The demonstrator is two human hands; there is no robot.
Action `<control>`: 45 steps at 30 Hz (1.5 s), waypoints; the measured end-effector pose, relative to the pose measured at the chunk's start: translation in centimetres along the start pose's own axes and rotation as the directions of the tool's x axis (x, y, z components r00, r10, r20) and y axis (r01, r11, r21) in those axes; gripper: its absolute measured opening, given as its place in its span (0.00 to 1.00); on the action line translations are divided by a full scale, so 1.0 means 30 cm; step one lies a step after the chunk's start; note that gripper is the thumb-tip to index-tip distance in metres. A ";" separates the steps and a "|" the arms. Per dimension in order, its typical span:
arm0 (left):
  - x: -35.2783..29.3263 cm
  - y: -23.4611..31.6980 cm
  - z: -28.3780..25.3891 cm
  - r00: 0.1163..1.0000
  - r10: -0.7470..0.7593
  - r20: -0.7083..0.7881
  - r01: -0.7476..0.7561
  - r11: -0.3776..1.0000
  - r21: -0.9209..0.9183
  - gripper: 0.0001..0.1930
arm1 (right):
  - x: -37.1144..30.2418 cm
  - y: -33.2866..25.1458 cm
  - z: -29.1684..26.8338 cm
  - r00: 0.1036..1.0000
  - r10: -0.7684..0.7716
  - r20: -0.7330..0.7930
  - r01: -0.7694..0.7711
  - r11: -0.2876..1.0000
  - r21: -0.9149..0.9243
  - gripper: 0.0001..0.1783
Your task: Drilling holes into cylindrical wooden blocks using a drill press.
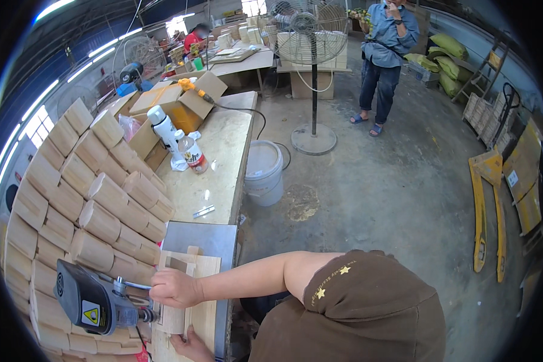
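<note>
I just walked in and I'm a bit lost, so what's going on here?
A person's right hand is closed on the lever of a black and grey bench machine. Their left hand rests against the near end of a pale wooden block beside the machine's metal spindle; I can't tell whether a bit is in the wood. More wooden pieces are stacked to the left, and another person stands near a floor fan.

Up ahead of you, a thermos (163, 128) and a drink bottle (192, 153) share the pale surface (226, 163); white bucket (264, 178) just beside it, pedestal fan (314, 90) standing beyond, yellow pallet jack (486, 164) out on your right!
</note>
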State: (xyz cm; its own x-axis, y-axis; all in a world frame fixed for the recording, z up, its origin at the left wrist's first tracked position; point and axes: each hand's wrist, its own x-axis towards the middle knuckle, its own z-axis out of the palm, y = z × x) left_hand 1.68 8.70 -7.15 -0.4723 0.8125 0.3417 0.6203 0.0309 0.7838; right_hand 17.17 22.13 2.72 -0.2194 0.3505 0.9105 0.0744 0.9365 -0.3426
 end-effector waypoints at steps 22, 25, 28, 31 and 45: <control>0.004 -0.025 0.024 0.999 0.050 -0.006 -0.050 0.998 0.024 0.19 | 0.281 0.194 0.007 0.877 0.313 0.363 -0.356 0.933 0.057 0.35; 0.009 -0.063 0.024 1.000 -0.027 -0.011 0.026 0.997 -0.072 0.21 | 0.158 0.218 -0.036 0.359 0.446 0.820 -0.456 0.850 -0.263 0.36; 0.013 -0.015 0.021 0.995 -0.103 0.011 0.102 0.963 -0.250 0.21 | 0.019 0.242 -0.023 0.525 0.379 0.762 -0.207 0.925 -0.317 0.41; 0.009 0.070 0.053 0.989 -0.147 0.006 0.140 0.930 -0.339 0.23 | 0.011 0.269 -0.012 0.532 0.334 0.778 -0.117 0.939 -0.323 0.44; -0.007 -0.051 0.054 0.980 -0.083 -0.182 0.056 0.987 -0.150 0.28 | -0.009 0.187 -0.031 0.517 0.312 0.797 -0.116 0.948 -0.297 0.40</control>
State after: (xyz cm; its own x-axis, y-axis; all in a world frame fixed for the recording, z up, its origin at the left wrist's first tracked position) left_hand 1.86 9.42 -9.26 -0.6280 0.6877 0.3644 0.4925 -0.0114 0.8702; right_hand 18.56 27.30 0.77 -0.8653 0.4681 0.1795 0.3844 0.8494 -0.3617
